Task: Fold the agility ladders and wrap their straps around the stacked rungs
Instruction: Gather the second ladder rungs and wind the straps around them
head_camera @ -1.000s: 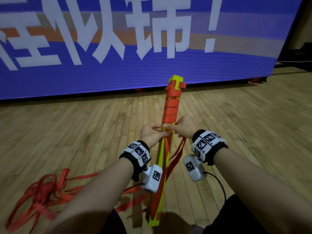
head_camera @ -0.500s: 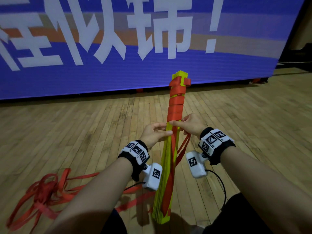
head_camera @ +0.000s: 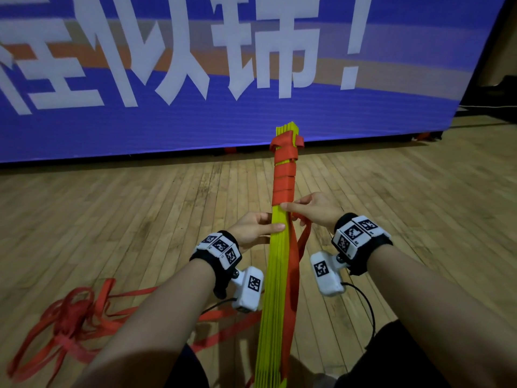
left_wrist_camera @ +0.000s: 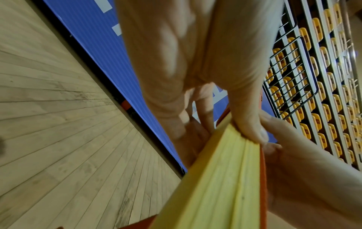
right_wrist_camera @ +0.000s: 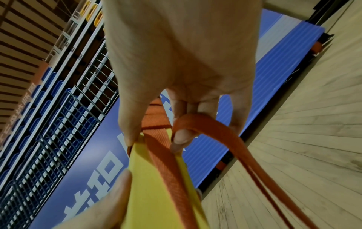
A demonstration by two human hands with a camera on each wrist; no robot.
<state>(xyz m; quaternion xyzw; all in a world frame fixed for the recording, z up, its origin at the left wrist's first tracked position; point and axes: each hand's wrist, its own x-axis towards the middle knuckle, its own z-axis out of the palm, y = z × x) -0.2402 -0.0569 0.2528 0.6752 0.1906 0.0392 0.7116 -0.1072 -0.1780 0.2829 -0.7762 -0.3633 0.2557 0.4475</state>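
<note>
I see the stacked rungs (head_camera: 275,275) held out lengthwise ahead of me, above the wooden floor (head_camera: 112,219). My left hand (head_camera: 253,228) grips the stack at mid-length, thumb across the top. Just beyond it, my right hand (head_camera: 313,210) pinches the red strap (head_camera: 291,278) against the rungs at the last wrapped turn, a loop hooked over its fingers (right_wrist_camera: 181,137). Another loose red strap pile (head_camera: 70,320) lies on the floor to my left.
</note>
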